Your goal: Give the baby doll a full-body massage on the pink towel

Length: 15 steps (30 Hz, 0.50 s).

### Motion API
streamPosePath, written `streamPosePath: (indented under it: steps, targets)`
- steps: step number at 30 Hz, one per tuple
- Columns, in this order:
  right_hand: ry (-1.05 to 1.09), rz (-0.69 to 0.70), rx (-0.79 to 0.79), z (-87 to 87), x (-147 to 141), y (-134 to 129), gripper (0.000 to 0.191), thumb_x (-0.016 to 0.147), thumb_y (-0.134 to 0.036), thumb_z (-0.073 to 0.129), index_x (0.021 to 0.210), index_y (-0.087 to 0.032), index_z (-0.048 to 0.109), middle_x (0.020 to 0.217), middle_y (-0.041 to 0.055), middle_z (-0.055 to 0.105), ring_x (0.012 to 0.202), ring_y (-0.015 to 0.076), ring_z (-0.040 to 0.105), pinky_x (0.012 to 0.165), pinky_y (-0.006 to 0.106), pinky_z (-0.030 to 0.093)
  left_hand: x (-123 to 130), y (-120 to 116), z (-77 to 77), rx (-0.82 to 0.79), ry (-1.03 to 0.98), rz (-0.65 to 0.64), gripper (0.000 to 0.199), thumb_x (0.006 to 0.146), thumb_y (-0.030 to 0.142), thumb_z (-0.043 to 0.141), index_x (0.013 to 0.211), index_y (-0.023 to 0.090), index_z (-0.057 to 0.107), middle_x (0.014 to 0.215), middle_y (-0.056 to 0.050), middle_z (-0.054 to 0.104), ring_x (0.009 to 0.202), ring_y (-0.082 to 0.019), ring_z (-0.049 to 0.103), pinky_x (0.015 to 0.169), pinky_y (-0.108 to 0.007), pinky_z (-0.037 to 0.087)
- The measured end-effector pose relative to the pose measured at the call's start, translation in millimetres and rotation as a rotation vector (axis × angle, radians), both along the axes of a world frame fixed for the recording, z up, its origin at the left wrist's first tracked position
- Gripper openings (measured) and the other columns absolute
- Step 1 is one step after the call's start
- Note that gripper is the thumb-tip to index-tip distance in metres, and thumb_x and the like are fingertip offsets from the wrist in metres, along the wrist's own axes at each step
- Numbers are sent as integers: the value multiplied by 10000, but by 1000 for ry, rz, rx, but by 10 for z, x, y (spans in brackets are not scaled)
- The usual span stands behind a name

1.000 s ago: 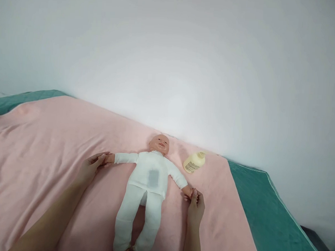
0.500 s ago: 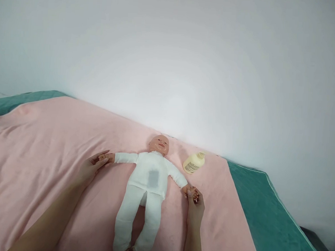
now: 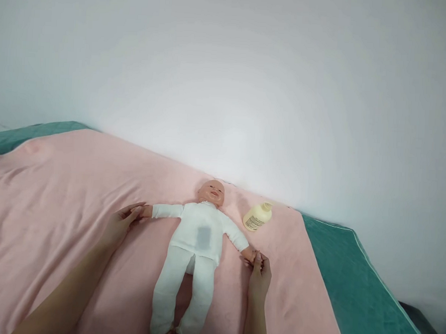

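A baby doll [image 3: 199, 235] with a cloth body and a grey patch on its chest lies face up, arms spread. At its hand on the left side of the view, my left hand [image 3: 120, 222] pinches the doll's small fingers. My right hand [image 3: 260, 273] grips the doll's other hand between thumb and fingers. Beside the doll's shoulder, near my right hand, a pale yellow bottle [image 3: 258, 216] with printed text stands a little tilted in view, touched by neither hand.
Under the doll spreads a wrinkled pink blanket [image 3: 76, 179]. Green cloth [image 3: 362, 289] shows past it at the right and far left. A pale wall [image 3: 227, 87] rises behind the far edge. Something dark sits at the lower right corner.
Both thumbs have shifted slightly over the doll's hands, covering more of its fingers. The doll and the bottle lie as before.
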State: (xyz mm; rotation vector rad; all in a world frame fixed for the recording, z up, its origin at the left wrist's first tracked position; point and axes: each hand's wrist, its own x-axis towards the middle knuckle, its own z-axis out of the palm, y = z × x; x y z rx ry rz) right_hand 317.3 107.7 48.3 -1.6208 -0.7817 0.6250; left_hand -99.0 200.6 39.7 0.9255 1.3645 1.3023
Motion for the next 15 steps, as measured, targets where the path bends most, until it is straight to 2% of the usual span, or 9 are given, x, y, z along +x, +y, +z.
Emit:
streamPosePath:
  steps: [3, 9, 12, 15]
  targets:
    - [-33, -19, -1, 31, -3, -7, 460, 852, -607, 484, 1015, -195, 606, 1071, 69, 655, 987, 245, 614, 775, 329, 507, -9, 17, -43, 3, -66, -13, 599, 803, 565, 596, 1294, 224, 551, 1237, -96, 632, 1091, -244, 623, 873, -326, 538]
    - [-12, -39, -22, 61, -5, -7, 479, 822, -584, 552, 1122, -215, 601, 1189, 68, 616, 1098, 259, 563, 870, 348, 482, 36, -9, -33, 14, -105, 10, 631, 822, 563, 579, 1361, 249, 485, 1237, -107, 629, 1064, -252, 634, 854, -358, 544]
    - [17, -36, 5, 40, 0, -3, 523, 794, -575, 595, 1160, -202, 584, 1202, 83, 605, 1093, 266, 566, 883, 362, 484, 75, -21, -3, 30, -9, 84, 629, 827, 536, 579, 1371, 240, 471, 1249, -97, 621, 1073, -259, 625, 895, -379, 522]
    - [28, -29, 47, 34, -10, -2, 551, 775, -564, 617, 1161, -172, 582, 1183, 105, 609, 1067, 268, 577, 864, 356, 499, 116, -30, 30, 44, 173, 197, 596, 835, 504, 563, 1358, 231, 478, 1334, -90, 556, 1148, -280, 574, 955, -406, 479]
